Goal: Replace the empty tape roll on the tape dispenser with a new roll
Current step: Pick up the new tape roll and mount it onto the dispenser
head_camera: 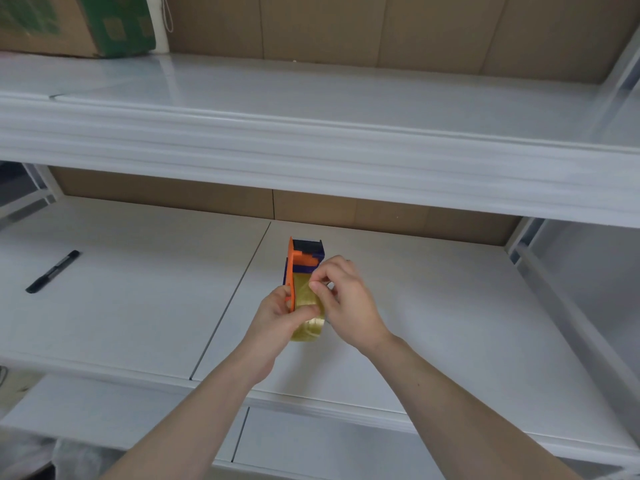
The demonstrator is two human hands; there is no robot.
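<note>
An orange and dark blue tape dispenser (302,261) is held above the middle white shelf (138,306). A roll of yellowish clear tape (308,323) sits in its near end. My left hand (277,317) grips the dispenser and roll from the left side, thumb across the tape. My right hand (346,299) comes from the right, its thumb and forefinger pinched on the tape's surface near the top of the roll. The far side of the roll is hidden behind my right hand.
A black marker pen (52,271) lies on the shelf at the left. An upper white shelf (311,140) juts out above the work area, with a green and brown cardboard box (76,26) at its far left. Cardboard panels back both shelves. A lower shelf edge (311,445) runs below my arms.
</note>
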